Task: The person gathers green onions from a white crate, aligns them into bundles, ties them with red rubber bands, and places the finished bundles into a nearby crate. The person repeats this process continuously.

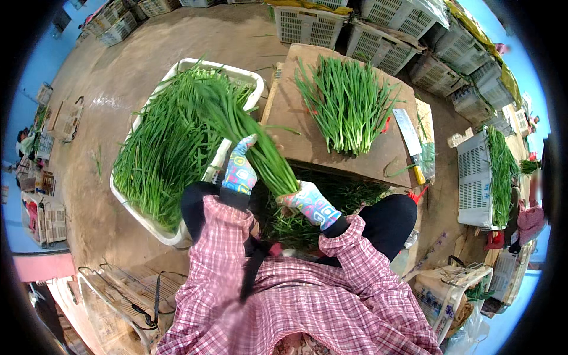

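Both my hands wear patterned gloves and hold one bunch of long green garlic chives (pixel 262 153), slanting above my lap. My right hand (pixel 310 204) grips the stalk ends. Higher up the bunch, my left hand (pixel 240 168) closes around its side. The leafy tips, blurred, reach over a white plastic crate (pixel 146 226) heaped with loose chives (pixel 164 142) on my left. Ahead to the right, a spread bundle of chives (pixel 350 106) lies on a wooden board table (pixel 293 88). A cleaver (pixel 409 133) with a yellow-ended handle rests near the table's right edge.
Loose green leaves (pixel 306 222) lie below my hands, between my knees. Stacked plastic crates (pixel 310 26) line the far side. Another crate of chives (pixel 475 182) stands to the right. Crates with straps (pixel 120 301) sit behind me at left. Other people (pixel 24 135) are at the far left.
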A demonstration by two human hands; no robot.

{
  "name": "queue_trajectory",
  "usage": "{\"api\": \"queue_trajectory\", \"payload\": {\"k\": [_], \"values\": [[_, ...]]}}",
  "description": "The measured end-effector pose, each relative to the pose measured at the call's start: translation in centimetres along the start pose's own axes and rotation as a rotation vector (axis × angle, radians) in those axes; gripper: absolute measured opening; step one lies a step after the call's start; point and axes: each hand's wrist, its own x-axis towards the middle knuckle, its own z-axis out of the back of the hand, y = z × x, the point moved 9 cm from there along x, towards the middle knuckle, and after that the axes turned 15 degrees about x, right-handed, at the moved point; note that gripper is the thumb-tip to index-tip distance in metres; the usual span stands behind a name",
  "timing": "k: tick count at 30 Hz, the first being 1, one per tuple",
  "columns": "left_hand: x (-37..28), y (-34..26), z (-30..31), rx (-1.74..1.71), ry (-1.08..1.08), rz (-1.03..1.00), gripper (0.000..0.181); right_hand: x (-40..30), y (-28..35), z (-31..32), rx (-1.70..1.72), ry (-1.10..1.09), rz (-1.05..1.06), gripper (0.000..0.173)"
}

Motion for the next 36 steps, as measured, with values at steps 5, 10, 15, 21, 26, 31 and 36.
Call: {"api": "queue_trajectory", "payload": {"k": [5,10,15,21,26,31,36], "values": [[-0.9,5.5,2.1,0.027,-0.146,0.093,0.064,0.1,-1.8,4.5,0.091,-0.119,-0.021,0.018],[-4.7,12.3,3.1,-0.083,-0.096,0.237,0.058,0.4,-3.5,5.5,0.141,-0.152,-0.093,0.019],[-5.9,14.0,0.1,0.015,0.228,0.284,0.051,-0.3,-3.5,4.5,-0.012,-0.086,-0.081,0.021],[-5.6,12.7,-0.8,-0.043,0.244,0.232,0.057,-2.1,-4.5,2.6,0.051,-0.062,-0.186,0.025],[-5.6,12.5,-0.7,0.126,0.022,0.231,0.056,-2.8,-5.2,2.3,0.078,-0.024,-0.151,0.026],[-5.9,9.8,-3.1,0.199,0.119,0.191,0.058,-4.4,-2.5,0.5,0.077,-0.036,-0.029,0.026],[-0.8,5.4,-14.9,0.402,0.394,0.071,0.052,-6.4,6.9,4.4,0.025,-0.266,0.267,0.023]]}}
